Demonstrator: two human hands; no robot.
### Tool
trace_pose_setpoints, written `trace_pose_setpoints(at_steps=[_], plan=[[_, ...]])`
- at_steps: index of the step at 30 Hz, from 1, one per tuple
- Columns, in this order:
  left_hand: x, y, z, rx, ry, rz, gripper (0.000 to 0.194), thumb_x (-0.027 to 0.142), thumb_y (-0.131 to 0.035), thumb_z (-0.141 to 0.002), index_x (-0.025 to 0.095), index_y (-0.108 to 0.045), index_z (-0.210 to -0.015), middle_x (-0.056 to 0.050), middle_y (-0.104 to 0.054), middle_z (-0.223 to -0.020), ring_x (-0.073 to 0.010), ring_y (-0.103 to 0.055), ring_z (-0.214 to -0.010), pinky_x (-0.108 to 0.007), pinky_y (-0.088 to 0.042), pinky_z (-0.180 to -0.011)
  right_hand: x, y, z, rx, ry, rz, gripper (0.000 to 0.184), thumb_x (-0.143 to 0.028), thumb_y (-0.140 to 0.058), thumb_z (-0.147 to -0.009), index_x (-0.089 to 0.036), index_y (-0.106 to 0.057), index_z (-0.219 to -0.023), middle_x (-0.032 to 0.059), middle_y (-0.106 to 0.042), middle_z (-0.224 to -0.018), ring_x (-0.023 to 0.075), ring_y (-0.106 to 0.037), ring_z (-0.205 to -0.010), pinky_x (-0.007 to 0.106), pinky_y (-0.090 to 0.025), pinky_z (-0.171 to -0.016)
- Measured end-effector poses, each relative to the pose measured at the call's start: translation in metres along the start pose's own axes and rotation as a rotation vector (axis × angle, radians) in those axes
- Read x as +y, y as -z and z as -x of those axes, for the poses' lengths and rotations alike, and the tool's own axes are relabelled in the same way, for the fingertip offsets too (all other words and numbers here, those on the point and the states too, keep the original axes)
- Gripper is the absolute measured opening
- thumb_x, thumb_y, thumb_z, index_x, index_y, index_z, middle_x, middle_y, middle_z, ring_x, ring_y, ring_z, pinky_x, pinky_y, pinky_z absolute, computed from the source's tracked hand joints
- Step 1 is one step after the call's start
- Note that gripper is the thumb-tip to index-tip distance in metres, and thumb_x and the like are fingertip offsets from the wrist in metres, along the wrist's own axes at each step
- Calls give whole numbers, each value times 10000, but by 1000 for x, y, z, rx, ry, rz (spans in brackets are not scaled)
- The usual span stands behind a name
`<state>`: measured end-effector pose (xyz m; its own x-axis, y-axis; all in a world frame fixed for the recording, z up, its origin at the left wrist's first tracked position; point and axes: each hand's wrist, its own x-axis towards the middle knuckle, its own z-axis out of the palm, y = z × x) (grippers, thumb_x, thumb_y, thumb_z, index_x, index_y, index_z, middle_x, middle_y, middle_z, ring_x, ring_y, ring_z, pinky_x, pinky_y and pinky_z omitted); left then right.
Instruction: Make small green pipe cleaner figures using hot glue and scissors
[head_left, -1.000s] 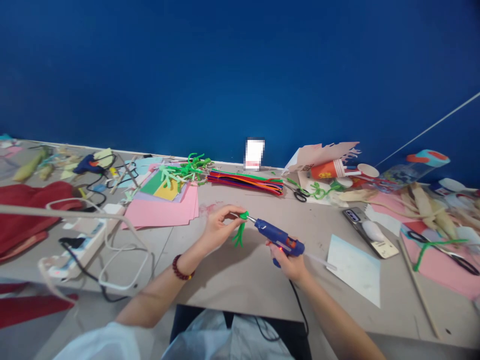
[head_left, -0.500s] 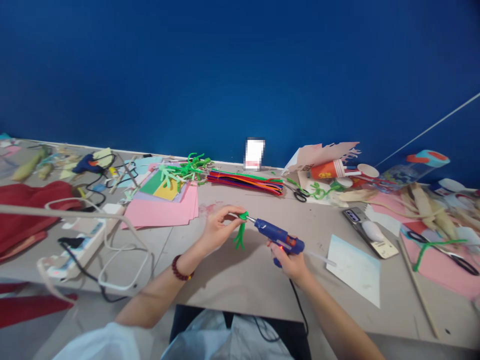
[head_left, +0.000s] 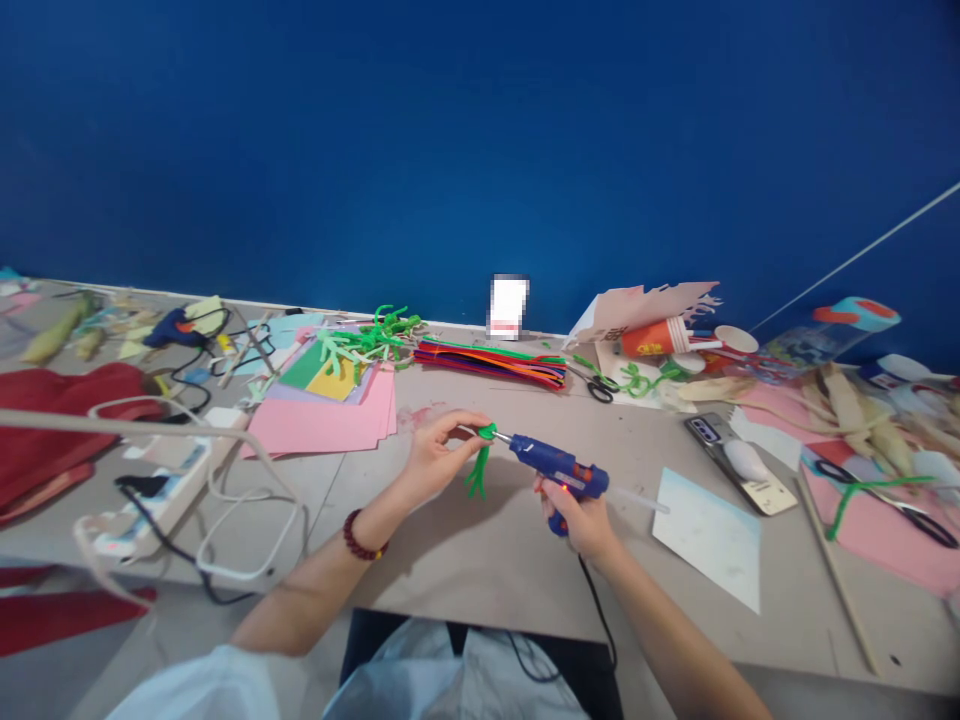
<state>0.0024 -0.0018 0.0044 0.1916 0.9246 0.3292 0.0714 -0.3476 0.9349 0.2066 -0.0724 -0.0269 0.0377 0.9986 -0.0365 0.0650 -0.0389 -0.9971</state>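
Between the fingertips of my left hand (head_left: 444, 455) is a green pipe cleaner piece (head_left: 478, 472), with a rounded top and forked ends hanging down. My right hand (head_left: 581, 515) is wrapped round a blue glue gun (head_left: 551, 463), its small light glowing red. The metal nozzle points left and meets the green piece's top or lies very close to it; I cannot tell whether glue is coming out. A clear glue stick (head_left: 637, 500) sticks out of the gun's back. Behind the hands lies a bundle of coloured pipe cleaners (head_left: 487, 365).
Pink paper (head_left: 322, 428) and green pipe cleaner shapes (head_left: 375, 338) lie at the left, near a white power strip (head_left: 161, 500). On the right are a phone (head_left: 739, 465), a pale blue sheet (head_left: 709, 540), a wooden stick (head_left: 836, 580) and black scissors (head_left: 600, 388). The gun's cord (head_left: 596, 605) drops over the front edge.
Almost nothing differs. The glue gun's rear has shifted very slightly, while its nozzle stays at the green piece and my left hand keeps its hold.
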Motion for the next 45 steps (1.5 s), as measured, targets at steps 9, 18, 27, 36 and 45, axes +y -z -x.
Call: trace_pose_setpoints(at_steps=[9, 18, 27, 36, 45], plan=[[4, 1, 0, -32, -49, -57, 183, 248, -660, -735, 163, -669, -897, -76, -692, -929, -157, -662, -788, -268, -571, -705, -2, -1, -1, -21, -49, -77, 359, -520, -565, -721, -163, -570, -682, -23, -485, -412, 118, -463, -375, 253, -406, -399], [5, 0, -1, -23, -46, -60, 176, 234, -662, -732, 166, -672, -895, -69, -696, -920, -149, -662, -781, -252, -572, -694, -10, -2, 1, 27, -4, 11, 376, -516, -576, -691, -183, -519, -527, -7, -483, -403, 113, -456, -386, 243, -399, -384], [7, -1, -3, -11, -64, -68, 163, 242, -663, -727, 159, -671, -867, -75, -704, -897, -156, -667, -777, -255, -581, -673, -9, 0, -2, 23, 42, 52, 324, -484, -596, -701, -164, -627, -658, -18, -481, -425, 113, -451, -394, 241, -396, -393], [7, -1, -2, -15, -67, -88, 164, 244, -660, -730, 165, -671, -873, -73, -702, -905, -156, -667, -783, -256, -579, -675, -3, 0, -1, 62, 66, 117, 364, -485, -579, -720, -180, -530, -528, -8, -491, -427, 119, -468, -408, 253, -414, -422], [3, -1, -3, -39, 6, -15, 170, 245, -687, -704, 160, -679, -851, -76, -705, -894, -159, -668, -759, -245, -569, -647, -6, 2, -2, 27, 88, 138, 375, -513, -565, -708, -188, -513, -529, -14, -476, -405, 116, -455, -386, 250, -407, -404]])
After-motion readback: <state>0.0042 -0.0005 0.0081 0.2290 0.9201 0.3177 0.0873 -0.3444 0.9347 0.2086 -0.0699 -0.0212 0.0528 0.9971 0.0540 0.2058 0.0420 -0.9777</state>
